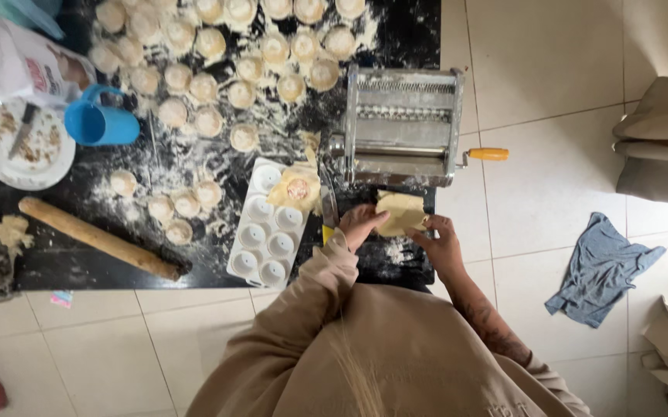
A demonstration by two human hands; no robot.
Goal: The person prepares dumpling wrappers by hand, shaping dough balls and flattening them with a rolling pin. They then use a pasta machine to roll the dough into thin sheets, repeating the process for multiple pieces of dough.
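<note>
I look straight down over a person in a tan hooded top standing at a black, flour-dusted surface [79, 266]. Both hands hold one folded sheet of pale yellow dough [400, 211], just below a metal pasta roller [402, 123] that stands at the right end of the surface. The left hand [359, 225] grips the sheet's left edge with the fingers curled over it. The right hand [440, 243] pinches the right edge from below; I think the thumb lies on top, though the view is too small to be sure. The dough hangs just in front of the roller's lower slot, close to it, and I cannot tell whether it touches the machine. The roller's crank with an orange handle [488, 154] sticks out to the right.

Left of the hands lies a white mould tray [266, 241] with round hollows, and a scrap of dough [296, 188] rests on its upper end. Further left a wooden rolling pin [99, 238] lies at a slant. Many small floured dough rounds [204, 86] cover the far half of the surface. A blue cup [99, 123] lies on its side beside a white plate [19, 145]. A grey cloth [601, 266] lies crumpled on the tiled floor to the right.
</note>
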